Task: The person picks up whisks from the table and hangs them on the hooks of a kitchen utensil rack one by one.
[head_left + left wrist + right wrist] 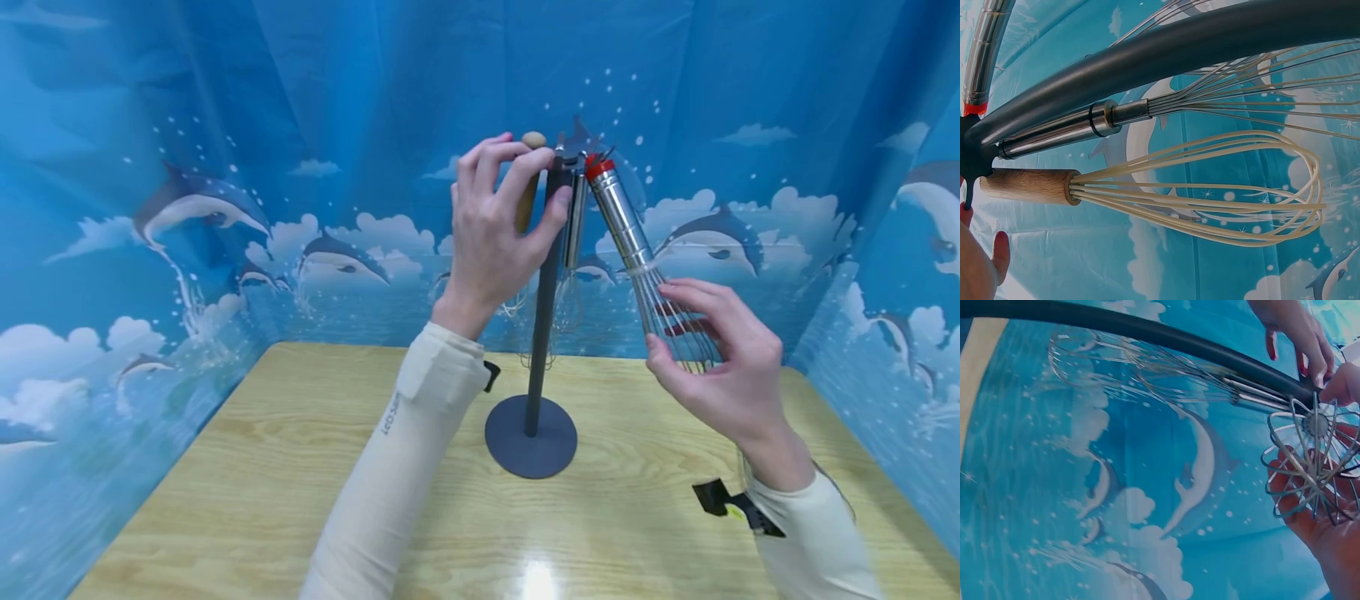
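Observation:
My right hand [727,358] holds a steel whisk [621,208] with a red collar by its wire balloon, fingers and thumb around the wires. The whisk leans, its collared handle end up at the hooks of a dark utensil stand [542,333]. At the stand's top, my left hand [495,208] grips beside the hooks, index finger on the top and thumb by the pole. A whisk with a wooden handle [1030,186] and pale wires hangs under that hand. Behind the pole hangs another steel whisk [1063,131].
The stand's round dark base [531,458] rests on a wood-grain table [300,467]. Blue curtains [450,75] printed with dolphins and clouds enclose the back and sides.

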The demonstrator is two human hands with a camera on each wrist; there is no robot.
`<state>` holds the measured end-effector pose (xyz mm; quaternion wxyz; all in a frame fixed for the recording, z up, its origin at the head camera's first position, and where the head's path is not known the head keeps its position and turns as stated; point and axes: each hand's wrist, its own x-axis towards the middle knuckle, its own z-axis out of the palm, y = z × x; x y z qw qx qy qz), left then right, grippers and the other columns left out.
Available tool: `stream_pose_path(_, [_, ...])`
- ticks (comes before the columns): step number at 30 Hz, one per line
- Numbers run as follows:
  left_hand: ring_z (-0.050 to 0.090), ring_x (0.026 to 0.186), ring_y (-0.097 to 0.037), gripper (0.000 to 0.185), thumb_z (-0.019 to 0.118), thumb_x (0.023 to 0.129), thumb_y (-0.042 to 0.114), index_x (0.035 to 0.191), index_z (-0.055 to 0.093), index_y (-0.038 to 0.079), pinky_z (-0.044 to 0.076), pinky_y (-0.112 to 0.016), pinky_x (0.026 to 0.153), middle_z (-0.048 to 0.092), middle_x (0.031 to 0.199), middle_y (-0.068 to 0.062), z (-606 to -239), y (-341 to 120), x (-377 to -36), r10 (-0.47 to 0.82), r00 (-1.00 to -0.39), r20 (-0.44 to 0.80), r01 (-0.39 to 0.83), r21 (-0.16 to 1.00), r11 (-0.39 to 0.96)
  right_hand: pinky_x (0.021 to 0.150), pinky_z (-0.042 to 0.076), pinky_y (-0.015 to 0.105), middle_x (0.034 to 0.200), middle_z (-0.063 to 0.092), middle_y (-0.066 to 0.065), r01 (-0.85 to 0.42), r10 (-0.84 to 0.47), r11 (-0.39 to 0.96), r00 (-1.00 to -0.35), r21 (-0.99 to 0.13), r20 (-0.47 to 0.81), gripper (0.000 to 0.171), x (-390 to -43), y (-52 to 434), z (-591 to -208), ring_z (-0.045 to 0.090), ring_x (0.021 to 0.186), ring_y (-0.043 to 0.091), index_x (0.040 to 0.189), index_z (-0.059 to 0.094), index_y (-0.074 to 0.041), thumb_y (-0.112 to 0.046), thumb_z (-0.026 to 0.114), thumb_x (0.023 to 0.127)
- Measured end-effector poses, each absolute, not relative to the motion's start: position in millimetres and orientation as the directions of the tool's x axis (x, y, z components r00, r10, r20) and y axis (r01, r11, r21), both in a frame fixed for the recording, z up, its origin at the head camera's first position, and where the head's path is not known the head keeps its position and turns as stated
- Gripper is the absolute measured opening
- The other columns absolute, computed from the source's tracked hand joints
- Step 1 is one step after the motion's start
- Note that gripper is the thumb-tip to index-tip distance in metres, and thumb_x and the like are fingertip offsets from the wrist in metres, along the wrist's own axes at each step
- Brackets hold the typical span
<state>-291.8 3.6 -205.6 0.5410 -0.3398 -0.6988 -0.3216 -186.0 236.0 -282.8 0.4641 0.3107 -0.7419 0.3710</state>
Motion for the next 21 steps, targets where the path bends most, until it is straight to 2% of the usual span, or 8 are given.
stream_pose_path(5, [0.044, 0.137, -0.033, 0.034, 0.064, 0.099, 0.033, 0.124, 0.068, 0.009, 0.032, -0.041, 0.116, 0.061, 0.127, -0.013, -205.5, 3.5, -292.4, 0.124, -0.170, 0.978, 0.823, 0.072, 0.564, 0.084, 0.051, 0.007, 0.122, 0.065, 0.026, -0.800, -0.099, 0.531, -0.388, -0.281, 0.916, 0.053, -194.3, 225.8, -294.8, 0.066, 0.101, 0.001, 0.129, 0.065, 0.006, -0.002, 0.074, 0.078])
stream_pose_path(12, [0.044, 0.137, -0.034, 0.035, 0.063, 0.100, 0.034, 0.124, 0.068, 0.010, 0.032, -0.041, 0.117, 0.061, 0.128, -0.014, -204.5, 2.9, -293.0, 0.126, -0.162, 0.979, 0.822, 0.063, 0.566, 0.086, 0.054, 0.012, 0.126, 0.063, 0.027, -0.818, -0.091, 0.490, -0.392, -0.302, 0.915, 0.063, -206.4, 208.4, -308.3, 0.069, 0.104, 0.007, 0.137, 0.057, 0.006, 0.008, 0.074, 0.077])
stream_pose_path(16, [0.044, 0.137, -0.034, 0.035, 0.063, 0.100, 0.034, 0.124, 0.068, 0.010, 0.031, -0.041, 0.117, 0.061, 0.128, -0.014, -204.6, 2.5, -293.3, 0.128, -0.161, 0.979, 0.821, 0.061, 0.568, 0.089, 0.056, 0.016, 0.130, 0.061, 0.027, -0.816, -0.077, 0.472, -0.414, -0.333, 0.907, 0.066, -211.4, 200.8, -315.3, 0.070, 0.108, 0.012, 0.140, 0.055, 0.006, 0.014, 0.075, 0.077])
stream_pose_path(21, [0.044, 0.137, -0.034, 0.036, 0.064, 0.100, 0.034, 0.125, 0.068, 0.009, 0.031, -0.042, 0.118, 0.061, 0.128, -0.013, -205.6, 2.6, -293.2, 0.132, -0.165, 0.977, 0.821, 0.061, 0.568, 0.091, 0.056, 0.018, 0.132, 0.060, 0.026, -0.798, -0.058, 0.478, -0.446, -0.367, 0.893, 0.073, -214.0, 195.2, -324.0, 0.067, 0.114, 0.012, 0.141, 0.054, 0.004, 0.019, 0.077, 0.073])
